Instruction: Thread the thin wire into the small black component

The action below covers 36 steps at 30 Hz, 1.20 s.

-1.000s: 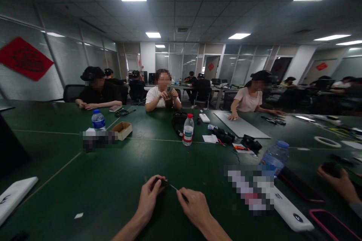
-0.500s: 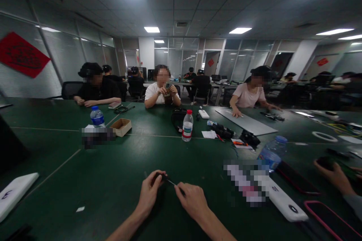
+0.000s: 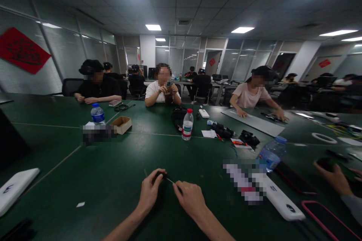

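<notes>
Just above the green table [image 3: 113,180], my two hands are close together in front of me. My left hand [image 3: 149,190] is closed, thumb and fingers pinching a small dark piece [image 3: 162,173] whose kind I cannot make out. My right hand [image 3: 190,197] is closed around the near end of a thin metal rod [image 3: 170,180]. The rod spans the short gap between the hands, and its far tip meets or lies right beside the dark piece. My right fingers hide the rest of the rod.
A red-capped bottle [image 3: 187,125] stands ahead, with an open cardboard box [image 3: 121,125] to its left. On the right are a large water bottle [image 3: 273,154], a white power bank [image 3: 279,197] and a pink-edged phone [image 3: 330,220]. Another person's hand [image 3: 335,177] is at the right edge.
My hands keep nearly the same pose, the rod still between them. The view has shifted slightly. Across the table, the grey board under a person's hand has slid to the right.
</notes>
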Tool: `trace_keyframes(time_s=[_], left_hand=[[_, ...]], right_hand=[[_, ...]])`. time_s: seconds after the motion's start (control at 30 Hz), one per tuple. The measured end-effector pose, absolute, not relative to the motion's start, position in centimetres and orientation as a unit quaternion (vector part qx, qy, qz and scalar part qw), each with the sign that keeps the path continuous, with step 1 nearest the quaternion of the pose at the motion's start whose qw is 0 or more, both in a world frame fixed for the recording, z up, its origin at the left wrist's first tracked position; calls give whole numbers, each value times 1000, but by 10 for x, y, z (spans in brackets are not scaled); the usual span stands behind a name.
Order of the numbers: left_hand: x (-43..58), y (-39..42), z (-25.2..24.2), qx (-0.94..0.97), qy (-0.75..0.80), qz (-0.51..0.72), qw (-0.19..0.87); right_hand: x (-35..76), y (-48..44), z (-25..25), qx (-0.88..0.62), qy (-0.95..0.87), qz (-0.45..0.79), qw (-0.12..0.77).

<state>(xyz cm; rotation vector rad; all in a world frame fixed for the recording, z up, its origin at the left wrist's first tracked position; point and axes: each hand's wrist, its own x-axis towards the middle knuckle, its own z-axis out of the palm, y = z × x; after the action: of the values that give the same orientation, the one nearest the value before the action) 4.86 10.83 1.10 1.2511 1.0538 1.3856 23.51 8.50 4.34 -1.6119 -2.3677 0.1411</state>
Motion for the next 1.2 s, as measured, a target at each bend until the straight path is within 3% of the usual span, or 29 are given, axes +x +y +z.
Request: trace_keyframes(time_s=[0.37, 0.6, 0.83, 1.2], left_hand=[[47, 110, 13, 430, 381, 570, 588], [47, 112, 10, 440, 396, 553, 586], [47, 112, 11, 420, 394, 577, 579], [47, 109, 11, 475, 397, 563, 547]], right_hand=[[241, 88, 39, -501, -842, 16, 198], [226, 82, 22, -401, -879, -20, 258], [245, 90, 32, -512, -831, 15, 217], [240, 85, 40, -544, -826, 7, 149]])
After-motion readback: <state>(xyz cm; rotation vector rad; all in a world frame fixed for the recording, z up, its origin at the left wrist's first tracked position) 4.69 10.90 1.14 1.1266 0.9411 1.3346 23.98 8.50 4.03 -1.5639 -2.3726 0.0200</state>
